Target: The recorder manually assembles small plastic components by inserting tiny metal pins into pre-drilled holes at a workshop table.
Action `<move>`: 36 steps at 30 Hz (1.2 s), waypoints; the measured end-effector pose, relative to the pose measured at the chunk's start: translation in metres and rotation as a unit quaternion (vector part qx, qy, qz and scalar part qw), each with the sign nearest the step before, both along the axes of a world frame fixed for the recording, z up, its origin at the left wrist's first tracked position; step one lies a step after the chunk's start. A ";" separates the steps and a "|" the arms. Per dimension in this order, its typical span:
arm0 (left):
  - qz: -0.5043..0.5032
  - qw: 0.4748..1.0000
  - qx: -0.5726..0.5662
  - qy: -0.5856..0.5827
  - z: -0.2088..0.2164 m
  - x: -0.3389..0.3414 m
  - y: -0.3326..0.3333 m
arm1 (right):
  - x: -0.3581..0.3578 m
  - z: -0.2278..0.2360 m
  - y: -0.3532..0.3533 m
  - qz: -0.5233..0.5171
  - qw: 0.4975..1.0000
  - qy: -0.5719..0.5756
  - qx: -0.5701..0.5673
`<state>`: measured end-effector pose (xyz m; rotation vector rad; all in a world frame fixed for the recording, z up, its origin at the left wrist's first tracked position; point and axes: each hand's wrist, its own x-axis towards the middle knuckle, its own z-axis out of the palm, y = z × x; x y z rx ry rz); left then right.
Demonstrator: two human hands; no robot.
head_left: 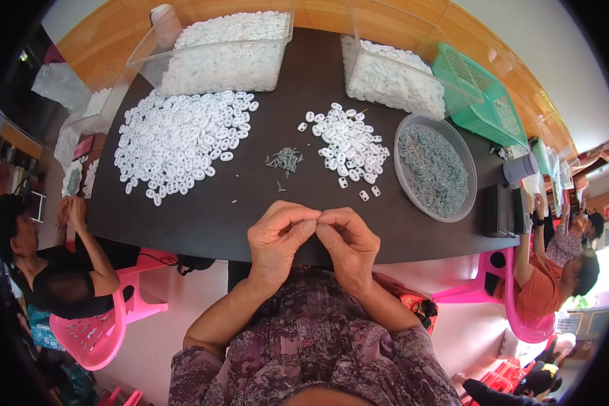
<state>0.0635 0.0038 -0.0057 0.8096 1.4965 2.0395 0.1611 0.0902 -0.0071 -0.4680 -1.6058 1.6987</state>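
Over the near edge of the dark table, my left hand [277, 237] and my right hand [349, 242] meet, thumbs and forefingers pinched together at the tips. Whatever sits between the fingertips is too small and covered to make out. Just beyond them lies a small heap of grey screws [285, 160], with a few strays nearer to me. To its left spreads a large pile of white oval plastic pieces with two holes [176, 142]. A smaller pile of similar white pieces [353, 145] lies to the right. A round clear tub [471, 196] beside it holds many grey screws.
Two clear bins, left [285, 62] and right [350, 74], full of white pieces, stand at the back. A green basket [477, 101], a purple-lidded cup [519, 168] and a black box [497, 211] line the right side. People sit at both sides on pink chairs [91, 331].
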 end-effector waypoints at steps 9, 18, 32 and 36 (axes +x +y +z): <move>-0.020 0.999 -0.018 -0.030 -0.001 -0.007 -0.008 | 0.003 0.010 0.006 0.032 0.996 -0.061 -0.055; -0.013 0.996 -0.063 0.057 0.000 -0.012 -0.013 | 0.001 0.006 0.008 0.053 0.995 -0.087 -0.006; 0.045 0.964 -0.086 0.247 0.008 -0.016 -0.013 | -0.001 0.001 0.011 0.069 0.990 -0.108 0.065; 0.077 0.940 -0.073 0.325 0.006 -0.012 -0.011 | -0.003 0.004 0.012 0.067 0.982 -0.115 0.131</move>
